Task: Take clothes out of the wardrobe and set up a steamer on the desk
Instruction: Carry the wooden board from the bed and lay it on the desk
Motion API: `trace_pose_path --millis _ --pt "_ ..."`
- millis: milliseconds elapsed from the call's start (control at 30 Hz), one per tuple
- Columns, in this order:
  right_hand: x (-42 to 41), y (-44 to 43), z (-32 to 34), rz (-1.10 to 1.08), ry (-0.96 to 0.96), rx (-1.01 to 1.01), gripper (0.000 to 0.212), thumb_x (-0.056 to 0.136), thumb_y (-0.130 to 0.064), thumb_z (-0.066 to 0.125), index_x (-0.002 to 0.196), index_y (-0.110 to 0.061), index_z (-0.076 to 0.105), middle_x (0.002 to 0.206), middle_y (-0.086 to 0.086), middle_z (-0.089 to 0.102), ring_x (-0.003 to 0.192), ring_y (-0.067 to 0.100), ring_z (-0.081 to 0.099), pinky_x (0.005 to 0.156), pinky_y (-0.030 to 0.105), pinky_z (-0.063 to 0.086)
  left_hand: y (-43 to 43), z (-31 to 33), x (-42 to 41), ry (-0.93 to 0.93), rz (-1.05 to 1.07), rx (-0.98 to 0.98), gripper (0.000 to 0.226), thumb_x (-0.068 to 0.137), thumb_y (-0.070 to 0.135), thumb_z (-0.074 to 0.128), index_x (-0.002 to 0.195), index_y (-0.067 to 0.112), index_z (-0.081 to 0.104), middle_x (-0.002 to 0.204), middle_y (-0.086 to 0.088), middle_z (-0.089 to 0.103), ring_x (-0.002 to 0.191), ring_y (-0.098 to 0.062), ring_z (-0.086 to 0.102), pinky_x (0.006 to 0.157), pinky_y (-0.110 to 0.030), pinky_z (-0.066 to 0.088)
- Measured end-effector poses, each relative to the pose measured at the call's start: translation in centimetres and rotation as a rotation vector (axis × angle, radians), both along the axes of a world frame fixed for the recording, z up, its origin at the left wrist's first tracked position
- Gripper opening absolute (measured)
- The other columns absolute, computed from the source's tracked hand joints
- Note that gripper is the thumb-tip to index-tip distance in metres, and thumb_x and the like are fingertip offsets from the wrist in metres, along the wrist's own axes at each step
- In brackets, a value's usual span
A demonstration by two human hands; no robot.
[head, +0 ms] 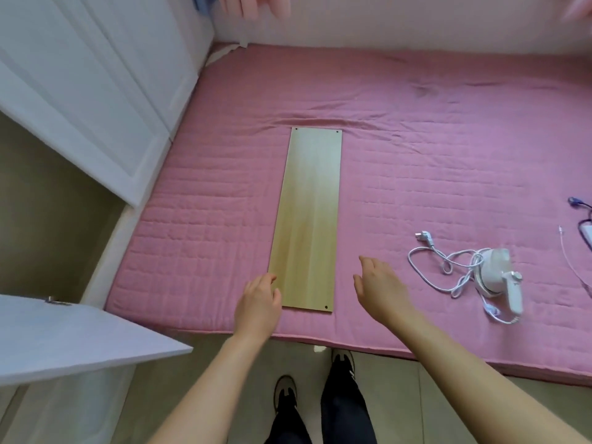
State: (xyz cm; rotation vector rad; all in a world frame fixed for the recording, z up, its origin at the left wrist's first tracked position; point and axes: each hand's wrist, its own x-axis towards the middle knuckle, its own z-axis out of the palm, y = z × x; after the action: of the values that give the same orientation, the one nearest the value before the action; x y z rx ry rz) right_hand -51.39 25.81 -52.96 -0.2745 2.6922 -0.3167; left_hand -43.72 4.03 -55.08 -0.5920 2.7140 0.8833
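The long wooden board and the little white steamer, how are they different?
The pale wooden board is long and flat; the white plastic steamer is small and rounded. The steamer trails a white cord; the board has none. The board lies between the left hand and right hand; the steamer lies right of both. Both lie on the pink quilted mattress.

A board [307,219] lies lengthwise on the bed [448,139]. To its right on the bed sits a steamer [499,277], its cord [442,261] between them. Wardrobe doors [96,91] stand left of the bed. The left hand [258,304] is at the board's near left corner, and the right hand [381,288] is just right of its near end.
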Motion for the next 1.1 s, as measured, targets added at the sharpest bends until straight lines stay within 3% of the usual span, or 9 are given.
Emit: trace_pose_path --millis 333,567,733,933,1100 --pt "-11.1 -0.1 -11.4 0.042 -0.231 -0.071 0.038 0.098 -0.023 0.037 0.132 -0.006 0.041 0.134 0.013 0.049 0.124 0.03 0.043 0.098 0.038 0.038 0.3 -11.3 -8.7 -0.194 0.364 0.173 0.032 0.094 0.015 0.048 0.125 0.009 0.055 0.127 -0.01 0.058 0.115 -0.025 0.053 0.095 -0.036 0.042" --pt "-15.8 -2.2 -21.3 -0.042 -0.338 -0.138 0.039 0.098 -0.019 0.038 0.132 -0.001 0.041 0.134 0.019 0.05 0.124 0.033 0.045 0.098 0.038 0.04 -2.6 -21.7 -13.7 -0.25 0.382 0.213 0.031 0.092 0.015 0.053 0.122 0.009 0.058 0.122 -0.009 0.063 0.109 -0.025 0.058 0.091 -0.03 0.042" --pt "-17.5 -3.8 -28.5 -0.178 -0.379 -0.181 0.037 0.096 -0.014 0.042 0.129 0.002 0.044 0.13 0.021 0.053 0.12 0.035 0.048 0.094 0.038 0.041 -4.3 -28.2 -16.1 -0.265 0.328 0.118 0.04 0.091 0.013 0.054 0.13 0.008 0.05 0.13 -0.015 0.055 0.121 -0.03 0.05 0.101 -0.037 0.038" --pt "-17.8 -5.2 -34.0 -0.405 -0.443 -0.247 0.034 0.092 -0.013 0.047 0.121 0.002 0.042 0.116 0.021 0.057 0.105 0.036 0.054 0.073 0.032 0.038 -4.8 -33.0 -17.2 -0.241 0.334 0.074 0.053 0.088 0.009 0.052 0.14 0.005 0.038 0.14 -0.017 0.045 0.131 -0.033 0.038 0.111 -0.04 0.028" --pt "-17.5 -6.0 -34.8 -0.52 -0.486 -0.376 0.042 0.08 -0.019 0.05 0.119 -0.004 0.047 0.106 0.012 0.06 0.091 0.029 0.057 0.068 0.031 0.046 -4.8 -34.5 -17.0 -0.227 0.404 0.084 0.059 0.086 0.011 0.055 0.142 0.009 0.036 0.142 -0.015 0.043 0.13 -0.034 0.038 0.111 -0.041 0.029"
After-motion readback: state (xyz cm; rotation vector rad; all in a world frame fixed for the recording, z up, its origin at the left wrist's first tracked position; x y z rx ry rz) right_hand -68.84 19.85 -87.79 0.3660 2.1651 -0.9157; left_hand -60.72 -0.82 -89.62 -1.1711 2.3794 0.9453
